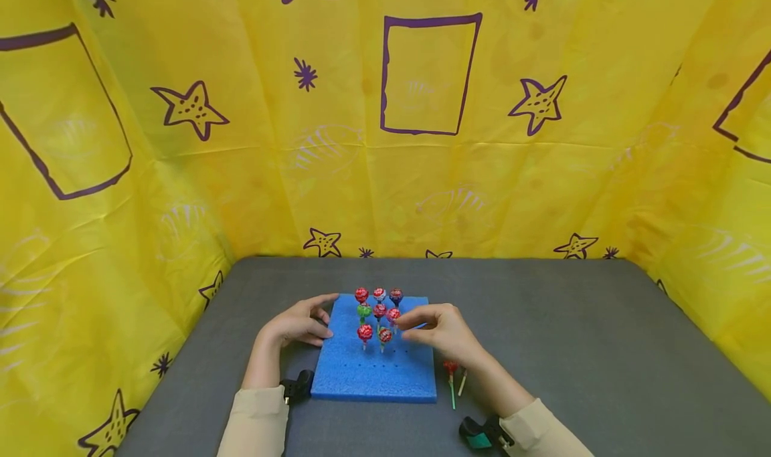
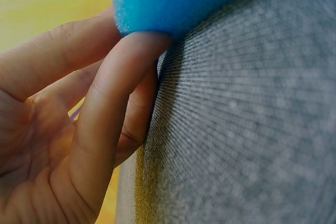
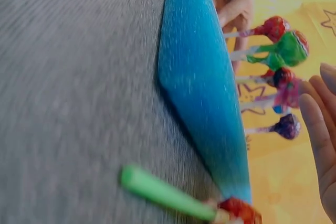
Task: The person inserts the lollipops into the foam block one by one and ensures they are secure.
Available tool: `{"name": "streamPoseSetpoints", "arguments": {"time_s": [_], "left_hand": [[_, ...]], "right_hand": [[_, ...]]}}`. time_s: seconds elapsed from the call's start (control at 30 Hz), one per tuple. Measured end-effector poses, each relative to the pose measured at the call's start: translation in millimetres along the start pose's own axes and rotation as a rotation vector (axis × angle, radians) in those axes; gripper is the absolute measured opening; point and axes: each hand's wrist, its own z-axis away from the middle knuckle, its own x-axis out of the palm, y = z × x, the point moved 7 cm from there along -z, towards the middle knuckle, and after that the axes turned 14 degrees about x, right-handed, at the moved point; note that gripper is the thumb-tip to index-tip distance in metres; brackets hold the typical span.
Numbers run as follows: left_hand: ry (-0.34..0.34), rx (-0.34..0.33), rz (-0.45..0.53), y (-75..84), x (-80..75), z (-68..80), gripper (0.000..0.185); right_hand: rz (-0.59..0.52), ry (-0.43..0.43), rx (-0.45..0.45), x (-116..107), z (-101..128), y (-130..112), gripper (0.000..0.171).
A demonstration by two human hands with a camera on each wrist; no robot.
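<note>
A blue foam board (image 1: 373,380) lies on the table with several wrapped lollipops standing upright in it, among them a green lollipop (image 3: 291,48) and a dark purple lollipop (image 3: 287,126). My left hand (image 1: 301,323) holds the board by its left side, thumb against the edge and index finger at the far corner; the left wrist view shows the thumb (image 2: 131,59) pressed to the foam. Beside the pink lollipop (image 1: 393,314) in the right column is my right hand (image 1: 446,330), thumb and index fingertips apart. Whether they touch its wrapper, I cannot tell.
Right of the board, a red lollipop with a green stick (image 1: 452,387) lies on the grey table (image 1: 572,350), next to another stick (image 1: 462,382) partly under my right forearm. Small holes run across the board's near part. Yellow patterned cloth (image 1: 434,196) surrounds the table.
</note>
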Motion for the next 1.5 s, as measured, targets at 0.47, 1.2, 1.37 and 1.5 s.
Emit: {"name": "streamPoseSetpoints", "arguments": {"time_s": [0.47, 1.2, 1.37, 1.5], "left_hand": [[0.005, -0.006, -0.009, 0.7, -0.4, -0.7, 0.08], [-0.001, 0.006, -0.002, 0.1, -0.5, -0.1, 0.08], [-0.001, 0.004, 0.0, 0.1, -0.2, 1.0, 0.08], [-0.006, 0.012, -0.003, 0.8, 0.8, -0.5, 0.08]], "right_hand": [[0.079, -0.03, 0.021, -31, 12, 23, 0.029], [0.102, -0.109, 0.065, -79, 34, 65, 0.035], [0.082, -0.177, 0.042, -79, 37, 71, 0.037], [0.055, -0.201, 0.035, -80, 41, 76, 0.038]]}}
